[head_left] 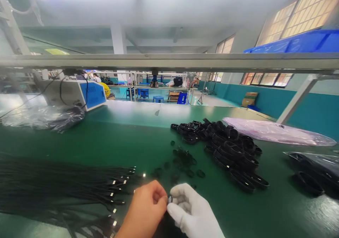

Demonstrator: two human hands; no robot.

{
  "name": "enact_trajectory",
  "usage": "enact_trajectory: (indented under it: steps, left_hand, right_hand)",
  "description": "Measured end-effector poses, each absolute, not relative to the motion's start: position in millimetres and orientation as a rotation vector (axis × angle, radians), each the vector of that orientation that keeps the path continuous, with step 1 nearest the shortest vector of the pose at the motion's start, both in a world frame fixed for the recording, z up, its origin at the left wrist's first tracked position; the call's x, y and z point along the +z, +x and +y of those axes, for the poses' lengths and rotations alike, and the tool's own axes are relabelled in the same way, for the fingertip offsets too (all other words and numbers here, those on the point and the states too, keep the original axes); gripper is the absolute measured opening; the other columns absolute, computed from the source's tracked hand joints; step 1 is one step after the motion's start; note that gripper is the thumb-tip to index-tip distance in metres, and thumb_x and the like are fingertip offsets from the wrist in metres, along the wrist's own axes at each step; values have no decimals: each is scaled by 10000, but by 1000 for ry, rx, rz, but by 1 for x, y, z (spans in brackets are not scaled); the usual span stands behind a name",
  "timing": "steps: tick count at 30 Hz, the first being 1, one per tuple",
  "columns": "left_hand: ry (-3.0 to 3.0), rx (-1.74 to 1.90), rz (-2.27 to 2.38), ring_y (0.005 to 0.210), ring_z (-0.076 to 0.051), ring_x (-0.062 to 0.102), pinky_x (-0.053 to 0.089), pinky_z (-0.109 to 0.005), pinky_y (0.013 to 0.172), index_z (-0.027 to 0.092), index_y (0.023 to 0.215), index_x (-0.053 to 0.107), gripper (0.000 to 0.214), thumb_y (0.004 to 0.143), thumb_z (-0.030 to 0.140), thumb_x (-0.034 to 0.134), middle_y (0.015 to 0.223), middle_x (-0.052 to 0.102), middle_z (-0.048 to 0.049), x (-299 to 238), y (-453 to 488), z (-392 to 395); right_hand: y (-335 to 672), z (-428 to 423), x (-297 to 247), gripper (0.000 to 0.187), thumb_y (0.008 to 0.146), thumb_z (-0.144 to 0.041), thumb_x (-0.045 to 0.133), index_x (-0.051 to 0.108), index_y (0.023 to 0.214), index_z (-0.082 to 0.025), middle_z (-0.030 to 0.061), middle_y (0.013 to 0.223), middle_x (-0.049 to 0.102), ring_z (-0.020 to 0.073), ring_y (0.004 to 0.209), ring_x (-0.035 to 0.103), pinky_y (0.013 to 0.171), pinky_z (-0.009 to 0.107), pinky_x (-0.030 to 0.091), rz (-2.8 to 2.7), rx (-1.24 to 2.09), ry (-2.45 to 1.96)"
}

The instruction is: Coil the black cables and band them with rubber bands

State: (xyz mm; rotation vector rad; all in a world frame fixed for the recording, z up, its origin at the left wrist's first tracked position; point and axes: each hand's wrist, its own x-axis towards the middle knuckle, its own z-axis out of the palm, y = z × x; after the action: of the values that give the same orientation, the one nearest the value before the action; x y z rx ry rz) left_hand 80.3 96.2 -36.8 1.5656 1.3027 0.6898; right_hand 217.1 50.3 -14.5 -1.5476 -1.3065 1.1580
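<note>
My left hand (147,208), bare, is closed in a pinch with thumb and forefinger tips together. A small black ring (170,198) shows at those fingertips. On its other side, my right hand (197,211) in a white glove grips the ring between thumb and forefinger. Anything else inside the fingers is hidden. Just beyond the hands, a loose group of small black rings (185,158) lies on the green table (119,146). To the left spreads a bundle of black cables (66,181) with shiny metal connector ends pointing toward my left hand.
A heap of black coils (230,146) lies at right, with a pinkish plastic bag (275,132) behind it. Bagged black items (315,167) sit far right. A blue-and-white machine (92,93) and clear plastic bag (45,117) stand back left. A shelf beam (169,62) crosses above.
</note>
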Motion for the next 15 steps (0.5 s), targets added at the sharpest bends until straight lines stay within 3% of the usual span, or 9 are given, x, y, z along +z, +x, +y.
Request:
enact_trajectory:
  steps: [6,10,15]
  left_hand:
    - [1532,572,1190,473,-111,494,371,-208,457,189,663,517,96,718,197,438,544,498,50,-23,76,93]
    - [1866,634,1244,583,-128,508,341,-219,524,194,678,530,128,756,155,436,600,535,35,-18,75,91]
    - [2139,809,1125,692,-131,542,393,-218,614,203,778,550,136,816,126,445,793,599,5,-19,73,88]
  right_hand:
    - [221,55,-22,174,683,-241,511,550,835,-163,-37,577,522,84,445,489,410,189,361,-1230,1347,-1545]
    - [224,54,-24,143,664,-280,515,523,726,-151,-12,575,571,48,368,452,354,162,301,-1169,1554,-1363]
    - [227,57,-37,274,652,-392,607,512,673,-136,5,560,588,39,344,447,324,147,291,-1059,1594,-1184]
